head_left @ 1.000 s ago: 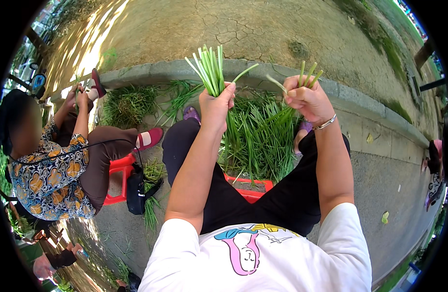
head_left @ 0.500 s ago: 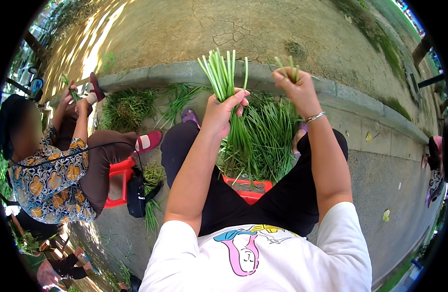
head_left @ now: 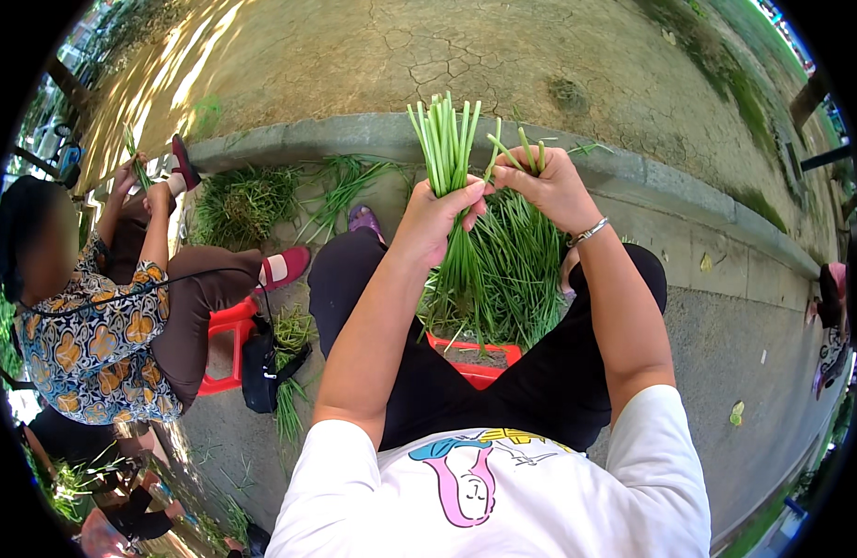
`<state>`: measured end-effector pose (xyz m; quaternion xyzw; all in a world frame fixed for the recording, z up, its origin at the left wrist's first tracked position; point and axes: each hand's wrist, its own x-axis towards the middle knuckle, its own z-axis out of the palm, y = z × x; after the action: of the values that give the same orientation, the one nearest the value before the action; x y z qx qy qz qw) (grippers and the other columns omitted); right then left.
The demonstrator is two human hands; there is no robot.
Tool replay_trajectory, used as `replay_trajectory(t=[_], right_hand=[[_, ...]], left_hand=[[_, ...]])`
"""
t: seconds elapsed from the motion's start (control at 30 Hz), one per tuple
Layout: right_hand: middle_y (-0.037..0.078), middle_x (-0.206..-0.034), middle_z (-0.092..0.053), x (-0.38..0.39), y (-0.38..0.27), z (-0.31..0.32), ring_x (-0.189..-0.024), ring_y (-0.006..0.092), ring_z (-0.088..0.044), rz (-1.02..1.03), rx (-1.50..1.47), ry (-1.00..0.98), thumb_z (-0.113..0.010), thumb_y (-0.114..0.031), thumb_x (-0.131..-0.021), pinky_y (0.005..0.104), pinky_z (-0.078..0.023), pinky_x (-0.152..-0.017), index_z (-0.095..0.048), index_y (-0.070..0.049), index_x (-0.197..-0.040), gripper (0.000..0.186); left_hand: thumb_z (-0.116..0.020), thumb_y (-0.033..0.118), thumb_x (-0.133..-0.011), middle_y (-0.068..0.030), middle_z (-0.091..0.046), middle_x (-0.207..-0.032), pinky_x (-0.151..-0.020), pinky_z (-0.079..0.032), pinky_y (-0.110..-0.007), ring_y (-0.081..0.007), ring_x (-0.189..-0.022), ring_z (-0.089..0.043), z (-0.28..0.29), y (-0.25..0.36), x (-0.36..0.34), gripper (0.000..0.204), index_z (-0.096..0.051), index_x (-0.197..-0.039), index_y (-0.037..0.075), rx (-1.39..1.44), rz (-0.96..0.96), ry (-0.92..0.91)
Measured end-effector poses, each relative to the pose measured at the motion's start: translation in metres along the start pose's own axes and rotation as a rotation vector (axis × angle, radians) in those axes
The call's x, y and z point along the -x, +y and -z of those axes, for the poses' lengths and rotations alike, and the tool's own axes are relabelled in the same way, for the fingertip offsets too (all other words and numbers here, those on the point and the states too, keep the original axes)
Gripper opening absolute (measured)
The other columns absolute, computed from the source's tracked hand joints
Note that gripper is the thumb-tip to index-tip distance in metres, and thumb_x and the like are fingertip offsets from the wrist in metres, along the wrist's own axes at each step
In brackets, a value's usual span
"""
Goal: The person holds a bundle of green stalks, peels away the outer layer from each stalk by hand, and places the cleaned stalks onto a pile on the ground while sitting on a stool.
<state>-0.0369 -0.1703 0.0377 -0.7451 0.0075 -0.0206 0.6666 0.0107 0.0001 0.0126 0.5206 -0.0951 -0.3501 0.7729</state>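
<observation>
My left hand (head_left: 434, 223) is closed around an upright bunch of long, thin green stalks (head_left: 444, 139). The pale cut ends stick up past the thumb, and the lengths below hang toward the ground. My right hand (head_left: 551, 192), close beside it, pinches a few short green stalk pieces (head_left: 528, 152). Its fingertips come right up to a single stalk at the bunch's right side; whether they grip it I cannot tell. Beneath both hands lies a big heap of green stalks (head_left: 517, 256) between my feet.
A red plastic stool (head_left: 478, 375) shows between my legs. Beyond the heap runs a concrete kerb (head_left: 345, 139). At left a seated person (head_left: 93, 325) holds green stalks, near a black bag (head_left: 260, 367) and a pile of trimmings (head_left: 245, 205). Cracked earth (head_left: 419, 56) lies past the kerb.
My right hand has moved left and slightly down, closing in on the bunch. My left hand has shifted a little to the right with the stalks.
</observation>
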Motion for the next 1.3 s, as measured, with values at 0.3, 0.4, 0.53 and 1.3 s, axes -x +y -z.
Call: replay_trajectory(t=[0.3, 0.4, 0.53, 1.3], right_hand=[[0.001, -0.076, -0.062, 0.001, -0.001, 0.005, -0.071, 0.0057, -0.056, 0.021, 0.126, -0.012, -0.058, -0.007, -0.081, 0.0218, -0.046, -0.066, -0.062, 0.004, -0.089, 0.013], [0.001, -0.075, -0.062, 0.0, 0.0, 0.004, -0.071, 0.0057, -0.055, -0.001, 0.085, -0.003, -0.059, -0.008, -0.081, 0.0217, -0.046, -0.065, -0.062, 0.004, -0.088, 0.013], [0.002, -0.071, -0.062, -0.001, 0.001, 0.005, -0.067, 0.0056, -0.055, 0.022, 0.083, 0.016, -0.058, -0.008, -0.082, 0.0221, -0.045, -0.062, -0.062, 0.004, -0.084, 0.013], [-0.005, -0.066, -0.054, 0.002, -0.002, 0.009, -0.062, 0.0017, -0.045, 0.025, 0.204, 0.052, -0.06, -0.011, -0.081, 0.0188, -0.038, -0.054, -0.062, 0.002, -0.084, 0.013]], left_hand=[[-0.062, 0.016, -0.079, -0.0026, -0.053, -0.065, -0.05, -0.036, -0.024, -0.0118, -0.053, -0.046, 0.001, 0.002, -0.001, 0.02, -0.058, -0.088, -0.002, 0.026, 0.055, -0.034], [-0.062, 0.016, -0.079, -0.0025, -0.053, -0.065, -0.049, -0.036, -0.024, -0.0118, -0.052, -0.045, 0.002, 0.002, -0.001, 0.02, -0.058, -0.088, -0.001, 0.038, 0.07, -0.05], [-0.062, 0.016, -0.079, -0.0022, -0.052, -0.065, -0.049, -0.035, -0.025, -0.0114, -0.052, -0.045, 0.001, 0.004, -0.002, 0.021, -0.057, -0.09, -0.001, 0.076, 0.105, -0.064], [-0.062, 0.015, -0.079, -0.0011, -0.051, -0.062, -0.047, -0.035, -0.023, -0.0095, -0.049, -0.043, 0.001, 0.006, -0.002, 0.024, -0.056, -0.096, -0.002, 0.081, 0.122, -0.075]])
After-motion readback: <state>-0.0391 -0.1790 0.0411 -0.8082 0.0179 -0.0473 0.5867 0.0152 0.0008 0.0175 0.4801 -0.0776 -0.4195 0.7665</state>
